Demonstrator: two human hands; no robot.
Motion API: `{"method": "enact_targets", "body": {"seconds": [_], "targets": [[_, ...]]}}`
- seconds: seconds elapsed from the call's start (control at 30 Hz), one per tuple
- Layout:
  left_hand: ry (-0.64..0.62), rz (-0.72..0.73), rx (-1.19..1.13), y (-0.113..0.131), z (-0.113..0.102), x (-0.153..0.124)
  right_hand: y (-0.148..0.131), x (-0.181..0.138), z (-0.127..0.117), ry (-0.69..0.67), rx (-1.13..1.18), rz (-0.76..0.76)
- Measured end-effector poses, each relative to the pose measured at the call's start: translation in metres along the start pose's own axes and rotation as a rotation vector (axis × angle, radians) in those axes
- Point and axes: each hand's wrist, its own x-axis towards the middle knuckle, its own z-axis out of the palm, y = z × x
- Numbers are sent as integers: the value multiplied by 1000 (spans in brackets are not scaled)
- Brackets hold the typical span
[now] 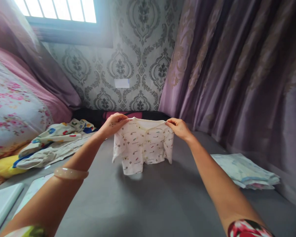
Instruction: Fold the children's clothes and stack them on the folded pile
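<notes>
A small white baby shirt (145,144) with a scattered coloured print hangs stretched between my two hands. My left hand (114,123) pinches its left shoulder, and my right hand (179,127) pinches the right shoulder near the neckline. The short sleeves droop at either side. Its lower hem hangs unevenly just over the grey sheet (158,204), where a shadow falls; whether the lowest corner touches the sheet I cannot tell.
Left lie rumpled printed clothes (56,141), a floral pillow (14,108) and a white flat object (5,204). A folded pale cloth stack (246,169) sits at right, beside a purple curtain (227,72). Patterned wallpaper (143,59) covers the back wall under a barred window (56,10).
</notes>
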Motion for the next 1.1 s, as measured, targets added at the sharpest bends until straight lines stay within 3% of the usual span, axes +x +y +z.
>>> {"method": "enact_targets", "body": {"seconds": [0.2,0.43,0.53,0.63,0.77,0.9,1.0,1.1], "targets": [[84,-41,-125,13,5,-11,-11,2,12,188,37,1],[296,-103,-208,36,8,-40,-66,-27,3,404,-179,-161],[443,-76,-109,60,-2,-66,-94,-52,-10,396,-201,-238],[519,-29,-40,94,-27,-99,-122,-81,-33,277,-130,-245],[397,-64,65,127,-74,-133,-153,-111,-70,99,17,-110],[56,-120,130,119,-98,-139,-153,-120,-81,-197,186,88],[-235,-119,128,86,-82,-134,-125,-118,-57,-408,179,197],[-432,-129,93,36,-42,-136,-75,-122,-12,-520,123,239]]}}
